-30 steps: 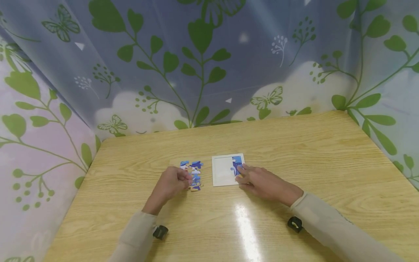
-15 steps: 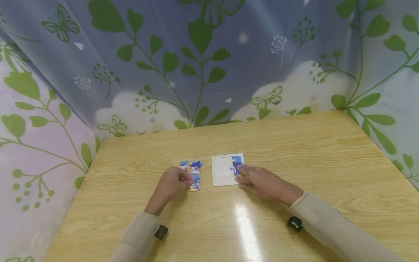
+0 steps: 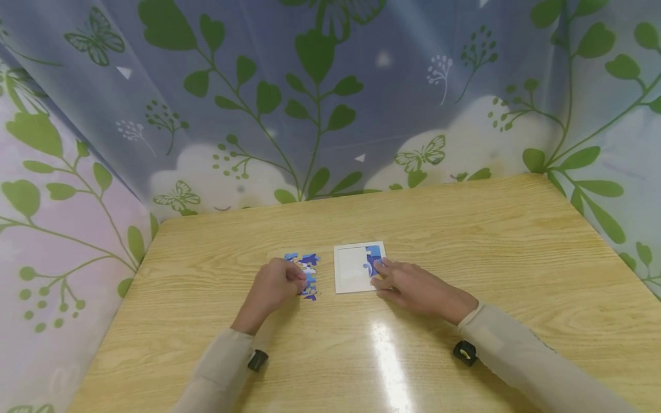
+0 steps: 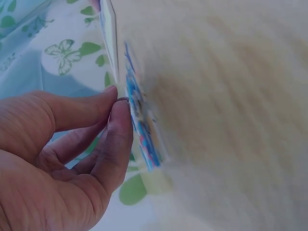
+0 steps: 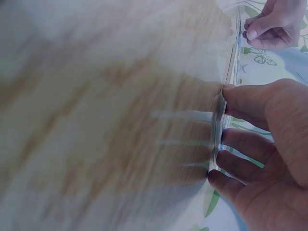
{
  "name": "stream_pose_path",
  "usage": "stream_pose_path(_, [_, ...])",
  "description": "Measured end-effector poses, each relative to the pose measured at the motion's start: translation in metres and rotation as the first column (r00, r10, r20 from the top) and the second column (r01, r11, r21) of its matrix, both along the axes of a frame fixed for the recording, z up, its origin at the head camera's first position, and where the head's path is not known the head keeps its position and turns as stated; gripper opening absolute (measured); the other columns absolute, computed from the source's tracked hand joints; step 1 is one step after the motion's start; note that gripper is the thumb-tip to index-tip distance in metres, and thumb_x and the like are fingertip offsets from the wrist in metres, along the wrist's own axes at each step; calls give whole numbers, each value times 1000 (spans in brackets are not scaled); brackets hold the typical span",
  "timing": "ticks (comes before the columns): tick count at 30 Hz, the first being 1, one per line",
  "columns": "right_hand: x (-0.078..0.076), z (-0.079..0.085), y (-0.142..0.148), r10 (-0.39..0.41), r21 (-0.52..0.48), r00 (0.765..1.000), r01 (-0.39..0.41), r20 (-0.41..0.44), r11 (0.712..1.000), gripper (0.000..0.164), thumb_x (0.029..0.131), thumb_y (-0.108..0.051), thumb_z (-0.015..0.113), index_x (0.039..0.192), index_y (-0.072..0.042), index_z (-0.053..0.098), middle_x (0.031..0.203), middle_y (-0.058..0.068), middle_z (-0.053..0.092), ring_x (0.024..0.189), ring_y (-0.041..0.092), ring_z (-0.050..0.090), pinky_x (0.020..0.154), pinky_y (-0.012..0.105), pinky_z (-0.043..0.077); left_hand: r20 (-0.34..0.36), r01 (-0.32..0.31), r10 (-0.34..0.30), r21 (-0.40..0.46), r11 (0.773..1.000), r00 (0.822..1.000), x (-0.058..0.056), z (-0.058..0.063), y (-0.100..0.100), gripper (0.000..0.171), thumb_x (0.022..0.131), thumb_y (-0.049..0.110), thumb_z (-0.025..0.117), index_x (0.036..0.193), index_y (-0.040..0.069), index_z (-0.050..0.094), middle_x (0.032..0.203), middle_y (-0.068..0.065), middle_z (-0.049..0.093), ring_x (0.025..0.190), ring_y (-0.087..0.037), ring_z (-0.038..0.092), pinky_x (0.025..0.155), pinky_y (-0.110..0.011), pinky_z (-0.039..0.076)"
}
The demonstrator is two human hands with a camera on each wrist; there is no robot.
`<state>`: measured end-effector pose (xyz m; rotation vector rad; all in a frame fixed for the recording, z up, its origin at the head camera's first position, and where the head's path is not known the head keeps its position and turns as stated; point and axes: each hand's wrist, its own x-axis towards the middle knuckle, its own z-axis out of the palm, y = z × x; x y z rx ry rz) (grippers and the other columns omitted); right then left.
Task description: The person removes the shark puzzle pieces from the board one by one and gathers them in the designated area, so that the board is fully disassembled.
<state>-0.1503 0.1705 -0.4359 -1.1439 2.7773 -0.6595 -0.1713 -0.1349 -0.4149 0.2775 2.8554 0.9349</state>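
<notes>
One wooden table [image 3: 465, 241] carries two groups of puzzle parts: a loose cluster of blue and white jigsaw pieces [image 3: 308, 275] left of centre, and one white square puzzle tray [image 3: 351, 269] just to its right. The tray holds a small patch of fitted blue pieces [image 3: 374, 258] in its far right corner; the rest of its floor is bare white. How many separate pieces make up the loose cluster cannot be counted, since they overlap and are small in the head view.

Two hands are at work. The left hand [image 3: 272, 287] sits at the near left edge of the loose cluster with its fingers curled in; in the left wrist view the thumb and forefinger [image 4: 118, 130] meet right at the edge of the pieces [image 4: 142, 130], pinching at them, though blur hides exactly which piece they have. The right hand [image 3: 408, 284] lies at the tray's near right corner, fingers bent, their tips on the fitted blue patch and the tray's rim. In the right wrist view its fingertips [image 5: 231, 94] press the thin edge of the tray [image 5: 222, 120], seen side-on and smeared by blur.

Each wrist wears one small black camera [image 3: 465, 353], the left one partly cut off by the sleeve. A curtain printed with green leaves and butterflies [image 3: 320, 103] closes off three sides of the table.
</notes>
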Motion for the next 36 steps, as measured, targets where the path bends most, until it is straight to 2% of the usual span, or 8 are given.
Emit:
stream_pose_path(5, [0,1,0,5,1,1000,-5,0,1000,30,99,-11,65,123,6,69,140,35,50,130,53,47,105,57,43,-18,36,-35,27,999,999,-7,3,13,5,83,4,80,83,6,77,76,1,70,69,-12,63,67,-30,55])
stream_pose_path(10, [0,1,-1,3,1,1000,-3,8,1000,31,99,-12,65,124,7,68,141,35,49,131,53,47,105,58,42,10,45,-46,46,998,999,-15,6,30,4,86,6,79,89,4,77,81,-1,72,74,-14,66,72,-33,57])
stream_pose_path(19, [-1,1,-1,-17,16,999,17,34,1000,32,99,-14,66,125,7,67,143,34,47,132,51,46,107,56,41,-6,87,-87,43,995,996,-27,0,60,6,88,7,77,93,4,78,88,-6,74,83,-19,69,78,-36,57])
stream_pose_path(24, [-1,1,-1,-15,19,999,14,31,1000,31,100,-14,66,125,5,68,142,34,47,132,51,46,106,56,41,-2,101,-101,63,993,995,-33,-5,78,9,87,6,77,95,3,78,90,-7,75,83,-20,69,76,-34,57])
stream_pose_path(31, [-2,0,-1,-4,27,1000,3,21,1000,29,100,-13,65,123,2,70,141,34,48,131,51,47,105,57,43,-2,84,-84,48,995,996,-38,-9,100,9,86,6,79,95,3,78,88,-6,75,79,-17,68,72,-30,56])
stream_pose_path(36, [-2,1,-1,7,33,1000,-7,-3,999,27,100,-13,65,122,1,70,140,35,49,130,52,48,102,57,45,-1,80,-80,57,995,997,-40,-10,109,11,85,6,80,96,3,78,89,-7,76,81,-17,70,74,-30,57])
